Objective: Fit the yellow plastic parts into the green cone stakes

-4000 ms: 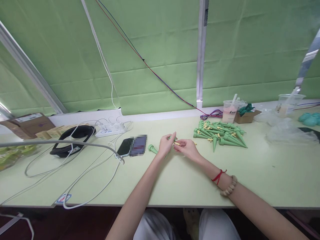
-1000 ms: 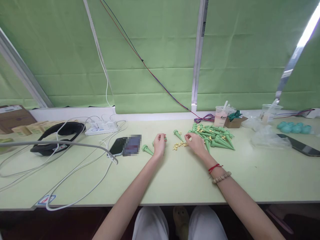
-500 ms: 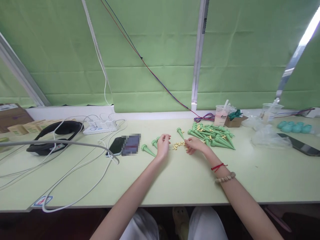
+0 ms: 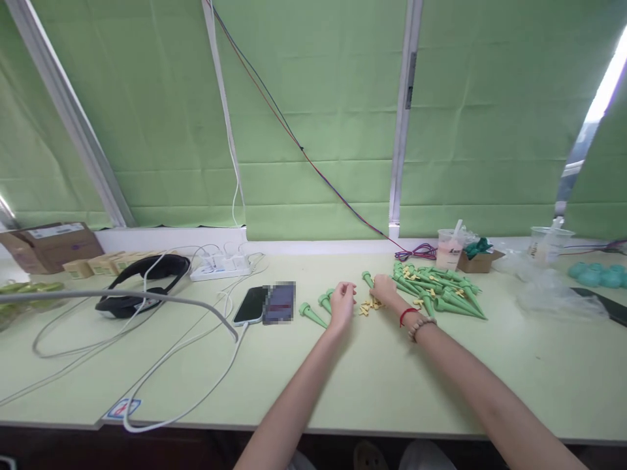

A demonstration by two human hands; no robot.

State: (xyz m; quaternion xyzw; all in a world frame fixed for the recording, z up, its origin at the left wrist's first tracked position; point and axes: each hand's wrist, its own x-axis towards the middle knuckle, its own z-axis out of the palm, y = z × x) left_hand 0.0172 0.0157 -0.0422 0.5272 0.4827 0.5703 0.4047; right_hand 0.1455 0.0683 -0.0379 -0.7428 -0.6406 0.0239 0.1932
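My left hand [image 4: 341, 304] is over the table with loosely bent fingers apart and nothing visible in them. Beside it lie two green plastic spikes, one on the outer left [image 4: 312, 314] and one partly covered by the hand [image 4: 325, 300]. My right hand [image 4: 385, 291] is closed at another green spike [image 4: 367, 279], whose ridged head shows past the fingers; its lower part is hidden. Small yellow plastic pieces [image 4: 368, 306] lie between my hands. A pile of green spikes [image 4: 448, 294], with yellow pieces among them, is right of my right hand.
A phone [image 4: 252, 305] on a cable, a dark flat item [image 4: 279, 303], a power strip [image 4: 220, 269] and a black headset [image 4: 142, 287] are on the left. Behind the pile stand a drink cup [image 4: 448, 249] and small carton [image 4: 477, 262]. Plastic bags [image 4: 548, 290] lie right.
The view has shifted, so the table appears lower and farther right. My right hand has moved from beside the yellow pieces onto the nearby green spike. My left hand stays by its spikes.
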